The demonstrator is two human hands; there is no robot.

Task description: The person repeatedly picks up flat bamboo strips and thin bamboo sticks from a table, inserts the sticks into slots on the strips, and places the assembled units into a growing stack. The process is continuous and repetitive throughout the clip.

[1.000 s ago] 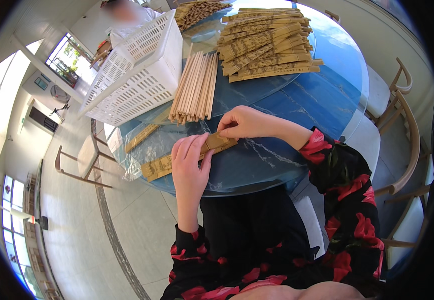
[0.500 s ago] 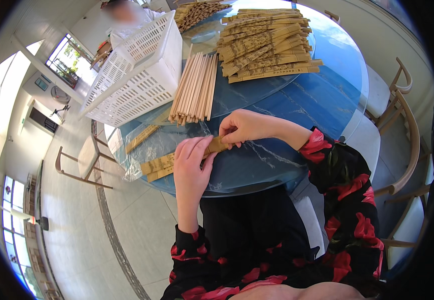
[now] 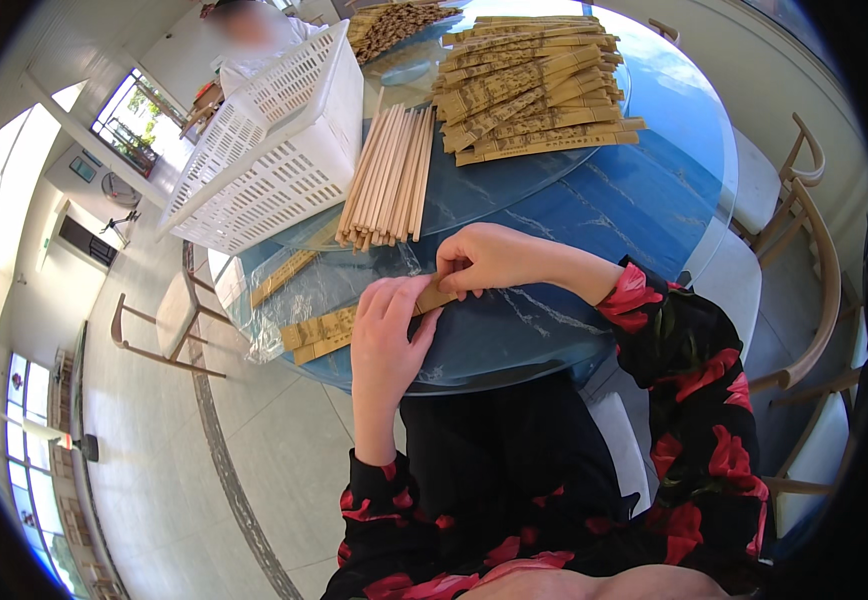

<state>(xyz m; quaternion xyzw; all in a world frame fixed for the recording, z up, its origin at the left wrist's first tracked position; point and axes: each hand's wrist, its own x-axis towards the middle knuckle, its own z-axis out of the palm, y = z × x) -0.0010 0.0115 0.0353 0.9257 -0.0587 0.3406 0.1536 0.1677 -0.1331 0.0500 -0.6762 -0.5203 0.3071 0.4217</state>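
A brown paper chopstick sleeve (image 3: 433, 298) lies slantwise near the table's front edge, its printed left end on top of another sleeve. My left hand (image 3: 386, 325) bends over its middle, fingers together and thumb to the right, holding it down. At the sleeve's right end my right hand (image 3: 484, 258) pinches the tip between thumb and fingers. Part of the sleeve is hidden under the left fingers. Just beyond my hands rests a bundle of bare wooden chopsticks (image 3: 389, 175). A single sleeve (image 3: 284, 277) lies to the left, beside crumpled clear plastic film (image 3: 264, 335).
A white slotted plastic basket (image 3: 284, 160) stands at the left on the blue marbled table (image 3: 644, 200). Behind the chopsticks is a large pile of printed sleeves (image 3: 534, 90), with another heap (image 3: 394, 30) farther back. A person (image 3: 254, 50) is beyond the basket. Chairs (image 3: 804, 270) stand right.
My left hand has slid slightly right and down along the sleeve, its thumb lifting a little outward. The right hand keeps its pinch, almost unmoved.
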